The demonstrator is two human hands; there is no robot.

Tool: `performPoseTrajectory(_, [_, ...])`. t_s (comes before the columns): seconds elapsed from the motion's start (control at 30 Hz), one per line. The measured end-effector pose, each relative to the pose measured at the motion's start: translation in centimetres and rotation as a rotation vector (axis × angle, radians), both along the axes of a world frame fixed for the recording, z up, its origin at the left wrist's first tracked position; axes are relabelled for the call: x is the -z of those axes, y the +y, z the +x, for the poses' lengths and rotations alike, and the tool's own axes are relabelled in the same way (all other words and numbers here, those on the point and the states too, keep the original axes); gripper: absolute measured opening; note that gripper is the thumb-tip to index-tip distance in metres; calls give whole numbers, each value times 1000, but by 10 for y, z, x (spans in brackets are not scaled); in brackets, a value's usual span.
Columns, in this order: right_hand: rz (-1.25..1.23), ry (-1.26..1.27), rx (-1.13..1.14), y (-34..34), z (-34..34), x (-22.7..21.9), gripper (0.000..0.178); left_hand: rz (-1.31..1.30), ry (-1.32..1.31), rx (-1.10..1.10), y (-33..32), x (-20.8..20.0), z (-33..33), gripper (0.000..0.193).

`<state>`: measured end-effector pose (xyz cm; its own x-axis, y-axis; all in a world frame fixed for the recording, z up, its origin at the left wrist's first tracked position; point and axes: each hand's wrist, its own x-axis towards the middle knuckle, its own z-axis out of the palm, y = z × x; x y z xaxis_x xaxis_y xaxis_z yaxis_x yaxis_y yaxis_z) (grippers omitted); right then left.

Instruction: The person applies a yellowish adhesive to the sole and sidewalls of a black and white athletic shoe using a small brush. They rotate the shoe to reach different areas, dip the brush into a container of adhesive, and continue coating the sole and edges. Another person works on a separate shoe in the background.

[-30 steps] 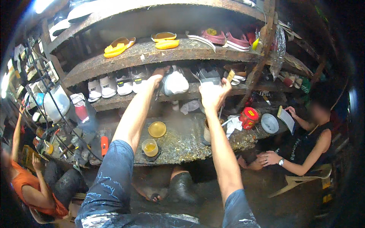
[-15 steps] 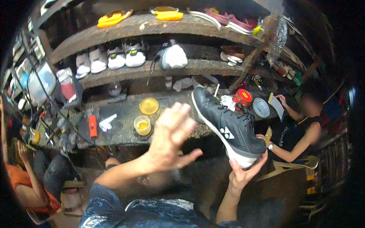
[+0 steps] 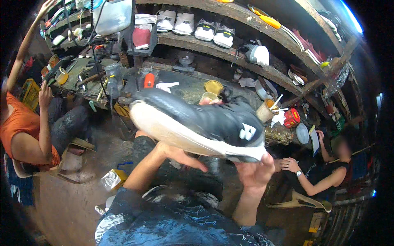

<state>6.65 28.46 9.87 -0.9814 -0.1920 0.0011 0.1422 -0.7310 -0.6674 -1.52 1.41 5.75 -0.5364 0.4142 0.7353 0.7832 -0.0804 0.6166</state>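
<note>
A black sneaker (image 3: pixel 197 117) with a white side mark and a pale sole is held up lengthwise before me, toe to the left, its sole tilted toward me. My right hand (image 3: pixel 254 170) grips it at the heel from below. Behind and under the shoe's middle is my left hand (image 3: pixel 178 156). Its thumb stretches out below the sole, while the shoe covers most of its fingers. Whether the left hand touches the shoe is hidden. Beyond the shoe, a cup (image 3: pixel 208 97) and a round yellow lid (image 3: pixel 214 87) show on the bench.
Several shoes (image 3: pixel 215 33) line the wooden shelf (image 3: pixel 197 44). An orange-red tool (image 3: pixel 149 80) and a white cloth (image 3: pixel 167 86) lie on the bench, with a red tub (image 3: pixel 292 118) to the right. One person (image 3: pixel 28 131) sits at left, another (image 3: pixel 320 168) at right.
The shoe has turned from toe-up to nearly level and moved left, in front of my left hand. My view has swung left. The left person's arm is now raised.
</note>
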Motion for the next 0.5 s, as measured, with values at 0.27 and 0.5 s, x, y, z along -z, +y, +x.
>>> performPoseTrajectory(0.27, [149,95,-108,-71,-27,-7,87,612,-137,44,-33,-13,-4,113])
performPoseTrajectory(0.5, [966,309,412,-44,-105,4,24,1027,-589,58,-67,-6,34,105])
